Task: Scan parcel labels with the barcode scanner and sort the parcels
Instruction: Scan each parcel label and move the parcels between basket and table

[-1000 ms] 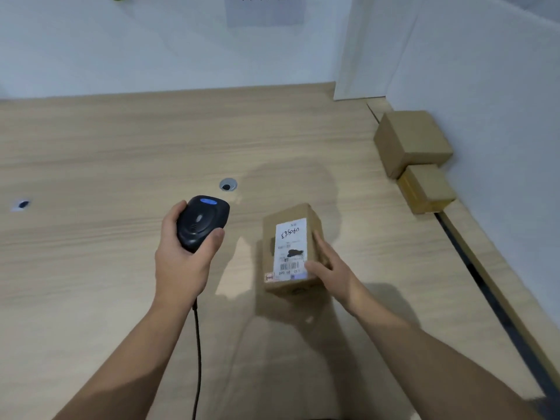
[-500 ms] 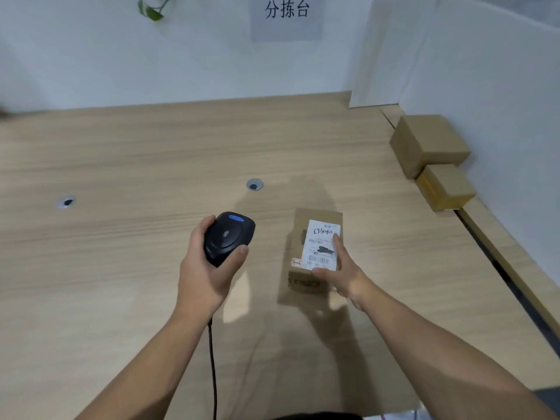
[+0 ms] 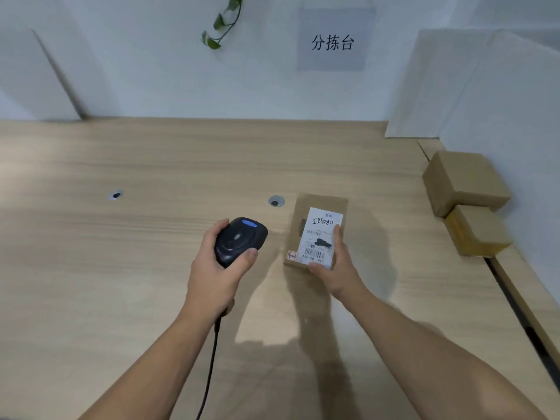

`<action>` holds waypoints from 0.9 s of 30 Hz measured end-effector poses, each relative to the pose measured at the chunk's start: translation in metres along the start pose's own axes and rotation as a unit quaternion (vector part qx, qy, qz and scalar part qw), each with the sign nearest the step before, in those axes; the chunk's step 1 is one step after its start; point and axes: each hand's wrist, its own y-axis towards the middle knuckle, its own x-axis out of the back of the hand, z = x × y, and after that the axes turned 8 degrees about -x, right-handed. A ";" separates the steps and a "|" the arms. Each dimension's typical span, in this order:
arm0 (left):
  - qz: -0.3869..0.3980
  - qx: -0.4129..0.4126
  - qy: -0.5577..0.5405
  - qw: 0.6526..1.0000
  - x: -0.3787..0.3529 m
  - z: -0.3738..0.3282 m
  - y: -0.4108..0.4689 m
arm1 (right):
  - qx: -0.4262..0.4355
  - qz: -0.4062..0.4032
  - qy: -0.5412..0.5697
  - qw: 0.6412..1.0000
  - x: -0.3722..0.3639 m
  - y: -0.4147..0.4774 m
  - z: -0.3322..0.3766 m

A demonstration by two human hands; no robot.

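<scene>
A small brown cardboard parcel (image 3: 306, 213) is at the middle of the wooden table (image 3: 151, 165), its white label (image 3: 318, 231) with a barcode facing up. My right hand (image 3: 336, 268) grips the parcel at its near right corner, thumb at the near edge and fingers along the right side. Just left of the parcel, my left hand (image 3: 215, 277) holds a black barcode scanner (image 3: 239, 239) with a blue button on top. The scanner's black cable runs down beside my left forearm.
Two brown cardboard boxes (image 3: 465, 180) (image 3: 478, 234) sit side by side at the table's right edge against a white partition. Two round cable holes (image 3: 276, 201) (image 3: 116, 194) are in the tabletop. A sign (image 3: 332, 40) hangs on the back wall.
The view has tilted up, showing more of the wall. The parcel in my right hand and the scanner in my left have shifted further from me on the table.
</scene>
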 end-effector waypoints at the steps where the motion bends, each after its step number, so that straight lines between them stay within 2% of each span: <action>1: -0.002 0.000 -0.003 1.000 -0.001 -0.002 -0.001 | 0.027 -0.020 -0.012 0.999 0.001 0.005 0.010; 5: -0.011 -0.007 -0.002 1.000 -0.008 -0.011 -0.009 | 0.123 -0.073 -0.027 0.989 0.011 0.027 0.043; 10: -0.039 -0.008 -0.010 0.999 -0.010 -0.019 -0.022 | 0.182 -0.082 -0.066 0.978 0.016 0.046 0.063; 21: -0.075 0.010 0.001 0.997 0.005 -0.025 -0.053 | 0.230 -0.073 -0.061 0.969 0.001 0.051 0.073; 27: -0.133 0.006 0.006 0.991 0.026 -0.023 -0.062 | 0.199 -0.019 -0.063 0.978 -0.027 0.041 0.087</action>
